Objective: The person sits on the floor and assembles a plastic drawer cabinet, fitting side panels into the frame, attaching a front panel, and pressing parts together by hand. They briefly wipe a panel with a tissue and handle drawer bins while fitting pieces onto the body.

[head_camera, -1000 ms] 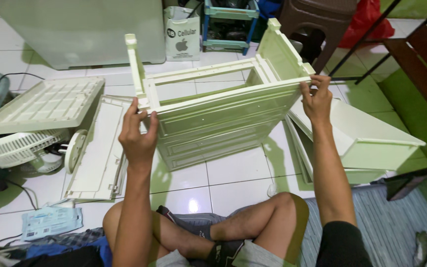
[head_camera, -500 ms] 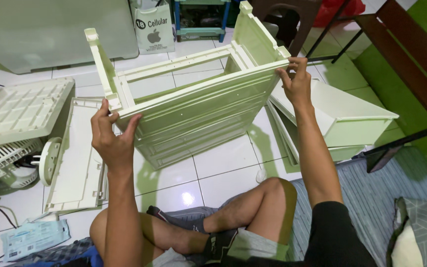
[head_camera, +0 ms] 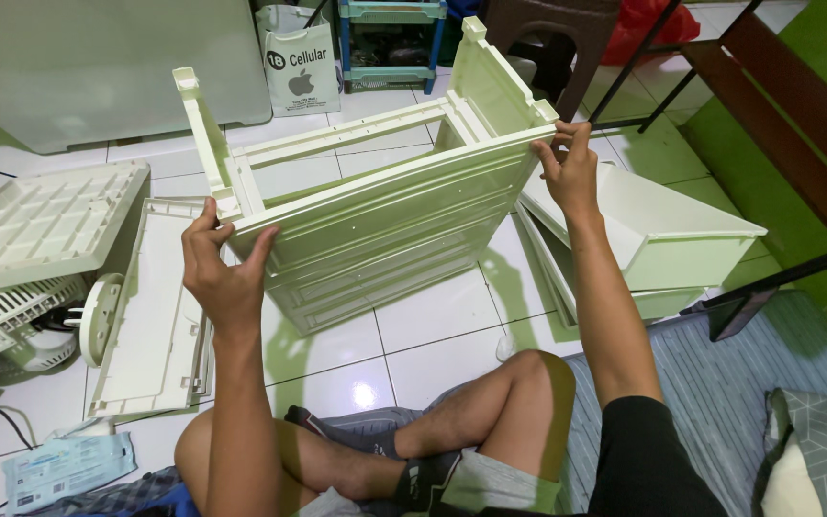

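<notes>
A pale green plastic cabinet frame (head_camera: 375, 206) stands tilted on the tiled floor (head_camera: 433, 321) at centre. The left hand (head_camera: 225, 273) at 9 o'clock and the right hand (head_camera: 567, 172) at 2 o'clock have their fingers clenched on its near upper edge.

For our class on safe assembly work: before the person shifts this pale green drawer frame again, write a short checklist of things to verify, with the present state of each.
1. Left hand grips the near left corner of the drawer frame: ok.
2. Right hand holds the frame's right upper corner: ok.
3. Frame's lower edge resting on the tiled floor: cannot tell, the contact is hidden.
4. Loose side panel lies flat at the left, apart from the frame: ok.
5. Stacked drawers lie close against the frame's right side, little room there: not ok.
6. Fan and its cable sit nearby on the left: not ok.
</notes>
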